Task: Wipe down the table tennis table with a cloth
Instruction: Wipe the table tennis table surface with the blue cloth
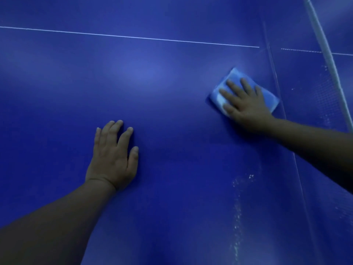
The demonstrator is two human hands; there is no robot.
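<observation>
The right hand (pixel 246 104) is pressing flat on a folded light-blue rectangular cloth (pixel 236 81), its fingers lying straight and spread across the top of it, gripping nothing. The cloth is lying on the glossy deep-blue table tennis table (pixel 152 104), just beside the mesh net (pixel 313 96) on the near side, with its far corner poking out past the fingertips and one edge showing behind the wrist. The net's pale top band (pixel 324 46) is running diagonally above the mesh. The left hand (pixel 112 155) is resting palm-down on the bare table surface, well away from the net, with the fingers extended and slightly parted, holding nothing. A thin white centre line (pixel 133 37) is crossing the table on the far side of both hands and stopping just short of the net. A streak of whitish specks and smears (pixel 238 207) is trailing over the table surface near the net's base, closer to the camera than the cloth.
</observation>
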